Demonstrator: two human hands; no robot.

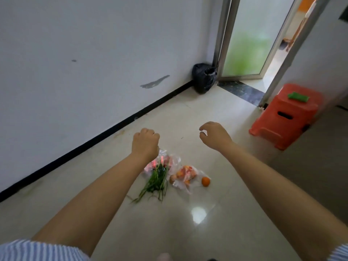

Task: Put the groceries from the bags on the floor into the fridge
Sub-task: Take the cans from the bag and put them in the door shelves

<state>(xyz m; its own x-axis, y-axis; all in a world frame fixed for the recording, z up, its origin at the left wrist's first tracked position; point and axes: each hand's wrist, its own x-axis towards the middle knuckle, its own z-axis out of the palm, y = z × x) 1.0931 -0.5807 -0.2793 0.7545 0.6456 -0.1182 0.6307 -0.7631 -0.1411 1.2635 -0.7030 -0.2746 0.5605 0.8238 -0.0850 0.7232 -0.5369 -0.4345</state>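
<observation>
Groceries lie on the pale tiled floor below my hands. A clear plastic bag with red items (165, 162) sits partly behind my left wrist. A bunch of green chives (156, 182) spreads out in front of it. To the right, a second clear bag (185, 176) holds orange and pale round fruit, and one loose orange (205, 181) rests beside it. My left hand (145, 143) hangs above the bags with its fingers curled in and nothing in it. My right hand (214, 135) is held out to the right, fingers loosely bent and apart, empty. The fridge is out of view.
A white wall with a black skirting board (105, 131) runs along the left. A black rubbish bag (203, 78) sits in the corner by a frosted glass door (246, 44). A red plastic stool (288, 115) with a green object (298, 96) on top stands at the right.
</observation>
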